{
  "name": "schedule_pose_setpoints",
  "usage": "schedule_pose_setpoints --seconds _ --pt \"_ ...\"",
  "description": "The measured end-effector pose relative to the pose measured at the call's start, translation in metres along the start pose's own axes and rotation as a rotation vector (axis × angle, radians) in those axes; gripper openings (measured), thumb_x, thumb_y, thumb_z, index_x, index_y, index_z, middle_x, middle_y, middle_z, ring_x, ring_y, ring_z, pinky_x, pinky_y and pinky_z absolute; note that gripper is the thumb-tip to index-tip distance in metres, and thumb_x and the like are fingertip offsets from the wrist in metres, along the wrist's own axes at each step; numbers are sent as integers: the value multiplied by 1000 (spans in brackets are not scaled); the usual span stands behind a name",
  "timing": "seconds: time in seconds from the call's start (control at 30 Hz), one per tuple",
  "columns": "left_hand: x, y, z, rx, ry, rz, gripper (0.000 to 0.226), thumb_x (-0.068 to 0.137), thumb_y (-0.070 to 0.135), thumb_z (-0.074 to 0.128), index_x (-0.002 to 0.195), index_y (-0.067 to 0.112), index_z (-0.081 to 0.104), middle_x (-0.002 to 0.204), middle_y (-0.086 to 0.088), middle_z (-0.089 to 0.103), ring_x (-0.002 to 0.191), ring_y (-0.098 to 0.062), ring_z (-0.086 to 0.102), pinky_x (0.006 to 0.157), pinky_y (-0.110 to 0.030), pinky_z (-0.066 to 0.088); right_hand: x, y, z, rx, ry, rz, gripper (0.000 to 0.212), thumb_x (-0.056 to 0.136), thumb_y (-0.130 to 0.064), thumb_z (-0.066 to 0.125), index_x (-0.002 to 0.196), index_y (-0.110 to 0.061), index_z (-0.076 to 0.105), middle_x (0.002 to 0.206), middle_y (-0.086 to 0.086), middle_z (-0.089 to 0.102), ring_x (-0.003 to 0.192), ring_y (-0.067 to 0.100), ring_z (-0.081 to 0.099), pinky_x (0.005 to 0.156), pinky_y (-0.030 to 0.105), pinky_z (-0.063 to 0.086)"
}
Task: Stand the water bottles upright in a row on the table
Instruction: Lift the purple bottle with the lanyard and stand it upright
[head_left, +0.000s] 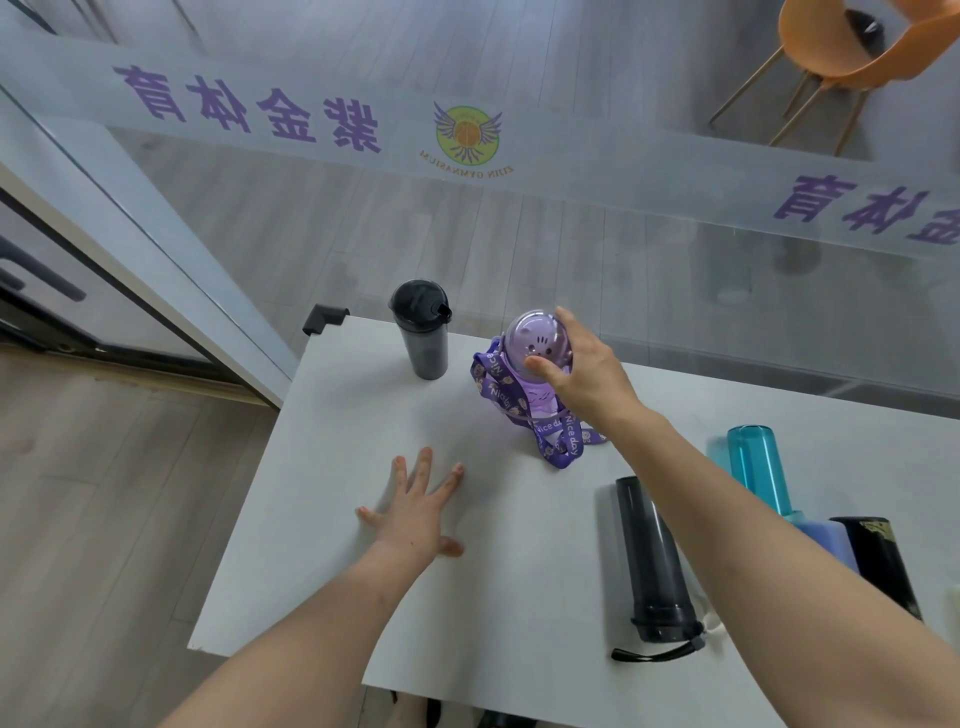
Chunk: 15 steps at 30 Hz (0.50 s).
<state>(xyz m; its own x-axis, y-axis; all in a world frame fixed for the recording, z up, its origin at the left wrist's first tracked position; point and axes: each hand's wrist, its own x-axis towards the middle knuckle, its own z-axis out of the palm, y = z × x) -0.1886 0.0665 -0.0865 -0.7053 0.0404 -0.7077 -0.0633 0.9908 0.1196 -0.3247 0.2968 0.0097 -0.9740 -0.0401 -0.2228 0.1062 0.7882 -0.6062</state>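
Note:
A black bottle (423, 332) stands upright near the far left corner of the white table (322, 545). To its right stands a purple bottle (530, 353) with a domed lid and a purple strap; my right hand (582, 374) grips its top. My left hand (415, 504) rests flat on the table, fingers spread. A dark grey bottle (652, 561) with a wrist loop lies on its side at the right. A teal bottle (756, 467), a blue-purple bottle (831, 543) and a black bottle (883, 566) lie beyond my right forearm, partly hidden.
A glass wall (467, 208) with purple lettering rises right behind the table's far edge. A black corner guard (322, 317) caps the far left corner. An orange chair (841, 57) stands beyond the glass. Wood floor lies to the left.

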Motion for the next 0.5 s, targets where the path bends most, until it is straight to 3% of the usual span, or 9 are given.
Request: schedule_pose_setpoints --seconds 0.5 --pt "-1 1 -2 0 1 -2 113 76 62 77 150 62 -9 163 11 -32 151 -27 -28 99 -82 28 5 0 -6 28 -10 -7 82 90 -51 72 158 -30 30 148 7 53 129 30 55 106 50 48"
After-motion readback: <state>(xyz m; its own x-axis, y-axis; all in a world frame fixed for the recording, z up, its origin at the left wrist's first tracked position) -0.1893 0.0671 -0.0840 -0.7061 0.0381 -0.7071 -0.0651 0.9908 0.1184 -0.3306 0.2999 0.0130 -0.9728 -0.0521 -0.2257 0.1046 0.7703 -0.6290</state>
